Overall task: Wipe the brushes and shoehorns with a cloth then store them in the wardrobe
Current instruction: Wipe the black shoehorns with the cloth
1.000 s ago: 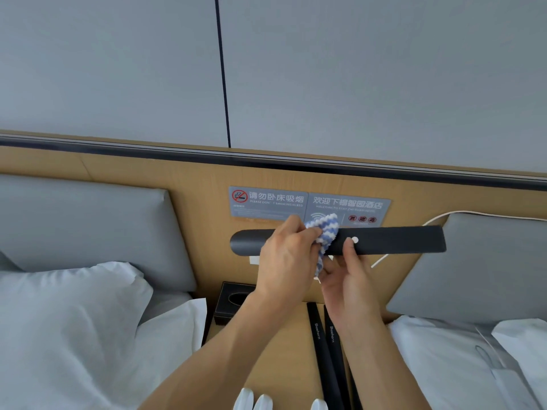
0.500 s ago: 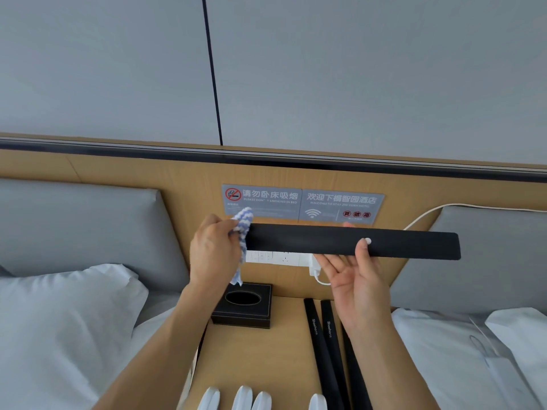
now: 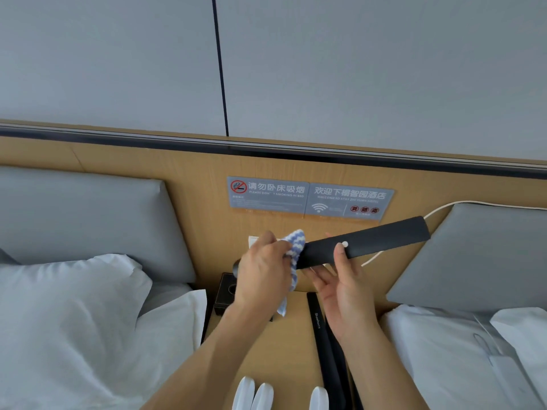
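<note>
The left hand [image 3: 260,273] pinches the cloth [image 3: 296,247] around the shoehorn [image 3: 364,244], held above the tabletop [image 3: 290,350]; the right hand [image 3: 340,285] clamps its middle. Wiping is underway; next, likely a stroke toward the far end.

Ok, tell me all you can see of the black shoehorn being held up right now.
The shoehorn is a long, flat, matte black strip with a rounded end, plastic by the look of it. It is held in the air above the nightstand, tilted, its right end higher. The right hand supports it near the middle, thumb on top. The left hand presses a blue-and-white cloth round its lower left part.
</note>
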Available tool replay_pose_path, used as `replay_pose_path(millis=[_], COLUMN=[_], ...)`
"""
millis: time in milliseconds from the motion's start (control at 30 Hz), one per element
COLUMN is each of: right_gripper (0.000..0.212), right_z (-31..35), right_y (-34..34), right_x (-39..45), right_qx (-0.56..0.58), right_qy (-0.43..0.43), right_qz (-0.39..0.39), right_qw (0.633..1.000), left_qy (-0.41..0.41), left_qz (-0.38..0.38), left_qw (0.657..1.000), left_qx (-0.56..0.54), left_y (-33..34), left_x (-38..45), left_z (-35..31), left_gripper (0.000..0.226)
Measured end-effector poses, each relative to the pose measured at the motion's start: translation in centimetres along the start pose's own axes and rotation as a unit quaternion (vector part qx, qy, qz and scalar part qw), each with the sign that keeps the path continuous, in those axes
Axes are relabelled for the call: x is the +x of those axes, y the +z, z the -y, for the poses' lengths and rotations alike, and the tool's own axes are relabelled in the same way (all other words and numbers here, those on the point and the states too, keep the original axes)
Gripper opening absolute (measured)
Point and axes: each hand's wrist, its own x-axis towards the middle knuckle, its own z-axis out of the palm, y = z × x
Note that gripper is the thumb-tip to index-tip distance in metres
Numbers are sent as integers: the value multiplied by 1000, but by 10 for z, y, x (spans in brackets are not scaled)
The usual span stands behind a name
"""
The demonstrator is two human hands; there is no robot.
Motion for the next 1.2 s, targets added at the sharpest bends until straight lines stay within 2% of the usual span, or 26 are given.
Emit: replay_pose_path(millis=[167,400,633,833,1100,1200], right_gripper=[29,33,31,30,29,29], right_z=[-10,-19,-39,-65,-130,-152], right_y=[-12,-37,-59,-89,-136,-153], right_x=[-1,-4,-13,-21,-14,0], right_qx=[-72,-110,-235,-369,-518,-566], right_qy=[14,39,28,49,149,190], right_qz=[20,47,-1,-69,-90,-88], right_qw=[997,992,972,926,838,798], left_qy=[55,78,37,-47,-119,-129], left_qz=[45,127,131,135,144,154], left_qw=[996,985,989,989,982,980], left_qx=[-46,-83,-61,-28,-11,-11], left_y=[6,10,32,44,61,66], left_x=[-2,-3,-25,-46,-70,-77], left_z=[-8,16,44,79,120,129], left_gripper=[13,25,18,22,21,14])
